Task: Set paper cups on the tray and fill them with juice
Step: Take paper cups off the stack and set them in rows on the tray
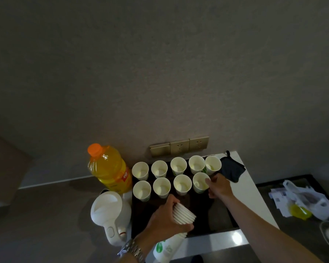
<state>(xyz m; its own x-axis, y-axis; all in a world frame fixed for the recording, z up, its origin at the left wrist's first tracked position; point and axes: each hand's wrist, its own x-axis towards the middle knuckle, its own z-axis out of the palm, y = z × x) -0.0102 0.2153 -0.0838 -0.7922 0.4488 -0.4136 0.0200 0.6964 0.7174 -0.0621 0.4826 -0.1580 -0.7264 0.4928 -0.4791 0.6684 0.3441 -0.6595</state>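
1. Nine cups stand upright on the tray (222, 217) — five in the back row (178, 165) and four in the front row (161, 187), all close together at the far end by the wall.
2. The right hand (218, 186) has its fingers curled on the rim of the last cup (200, 182), the rightmost of the front row; it looks to be just setting it down.
3. The left hand (168, 217) grips a stack (180, 221) of spare cups lying on its side over the near part of the tray, rims pointing right.
4. The front row is one short of the back, so I judge at least one more cup is due from the stack; the near half of the tray is still bare.
5. Filling has not begun, as far as I can see — the cup insides look pale and dry, though the light is dim.
6. The juice bottle (109, 168) stands full and capped left of the tray, beside a white kettle (110, 213); uncapping and all the pouring are still to do.
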